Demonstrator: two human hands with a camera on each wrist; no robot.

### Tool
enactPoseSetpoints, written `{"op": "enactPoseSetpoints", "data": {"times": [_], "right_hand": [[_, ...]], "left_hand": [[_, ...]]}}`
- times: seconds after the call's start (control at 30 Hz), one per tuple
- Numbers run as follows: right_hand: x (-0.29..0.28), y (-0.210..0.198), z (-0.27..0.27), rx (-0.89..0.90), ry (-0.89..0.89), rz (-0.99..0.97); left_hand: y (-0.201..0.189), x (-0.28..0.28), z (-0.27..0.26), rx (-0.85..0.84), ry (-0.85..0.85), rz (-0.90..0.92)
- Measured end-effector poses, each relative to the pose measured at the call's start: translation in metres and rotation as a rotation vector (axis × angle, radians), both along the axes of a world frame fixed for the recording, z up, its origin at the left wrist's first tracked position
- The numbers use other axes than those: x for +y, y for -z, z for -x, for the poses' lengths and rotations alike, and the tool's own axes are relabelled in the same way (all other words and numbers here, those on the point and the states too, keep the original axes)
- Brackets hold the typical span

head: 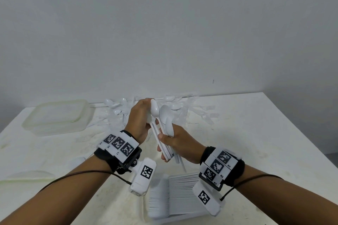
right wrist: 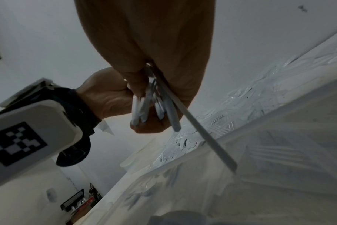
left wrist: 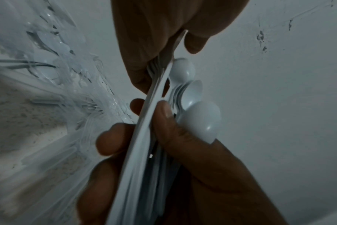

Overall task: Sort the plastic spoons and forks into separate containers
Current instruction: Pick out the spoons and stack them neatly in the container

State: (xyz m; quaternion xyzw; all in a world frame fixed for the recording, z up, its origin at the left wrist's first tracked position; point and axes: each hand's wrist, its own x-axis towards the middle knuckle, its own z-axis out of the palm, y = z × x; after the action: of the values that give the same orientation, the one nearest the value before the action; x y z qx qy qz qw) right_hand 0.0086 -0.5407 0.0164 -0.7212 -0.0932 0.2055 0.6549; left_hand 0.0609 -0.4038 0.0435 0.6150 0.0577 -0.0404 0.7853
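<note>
White plastic spoons (head: pixel 161 124), bundled, both hands (head: pixel 140 120)

We note a plain pale wall (head: pixel 164 23), lightly scuffed, one dark mark (head: pixel 213 81) low on it. Directly below the wall, a white table (head: pixel 256 133), surface stained and speckled. Lighting even, dim.

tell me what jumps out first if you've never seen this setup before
Both hands meet above the middle of the table: the right hand grips a bundle of white spoons by the handles, while the left hand holds the bowl ends. Behind them lies a pile of clear cutlery by the wall, an empty-looking clear container sits far left, and a tray of stacked white forks is nearest.
</note>
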Motion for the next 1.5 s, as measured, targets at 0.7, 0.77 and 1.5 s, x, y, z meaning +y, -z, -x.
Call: {"op": "enactPoseSetpoints", "data": {"times": [0.7,0.77,1.5], "right_hand": [[-0.001,-0.012,-0.001,0.211,0.082,-0.22],[0.002,-0.008,-0.003,0.113,0.153,-0.127],[0.01,0.001,-0.005,-0.152,0.219,0.266]], "left_hand": [[0.002,-0.002,0.002,-0.046,0.038,-0.056],[0.004,-0.001,0.0,-0.027,0.02,-0.056],[0.011,-0.007,-0.003,0.07,0.006,-0.011]]}}
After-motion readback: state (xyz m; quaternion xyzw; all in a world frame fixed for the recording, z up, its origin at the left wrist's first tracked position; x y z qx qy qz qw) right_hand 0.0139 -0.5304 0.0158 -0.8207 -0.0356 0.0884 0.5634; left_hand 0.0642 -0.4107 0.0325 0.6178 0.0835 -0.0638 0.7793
